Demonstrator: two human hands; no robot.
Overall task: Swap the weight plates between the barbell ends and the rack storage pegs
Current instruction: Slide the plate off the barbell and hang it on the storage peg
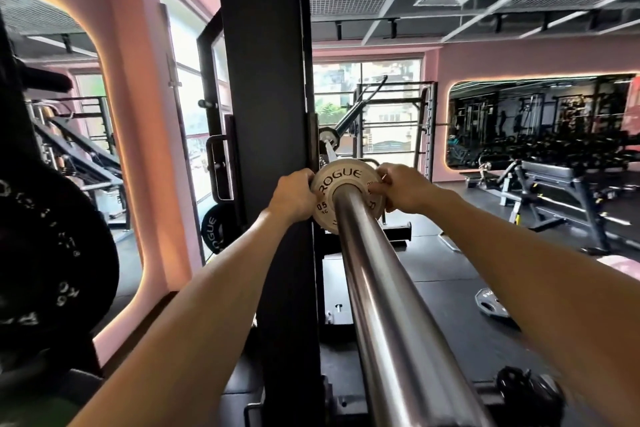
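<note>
Two-handed grip [294,196] [403,189] on plate [341,177] edges

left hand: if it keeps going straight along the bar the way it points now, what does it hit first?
Likely the black steel rack upright. The left hand grips the left rim of the small pale round Rogue plate on the chrome barbell sleeve, beside the upright. Depth is unclear.

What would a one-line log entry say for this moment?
left hand: grips rim | right hand: grips opposite rim | small white round Rogue weight plate: on shiny steel barbell sleeve
</note>
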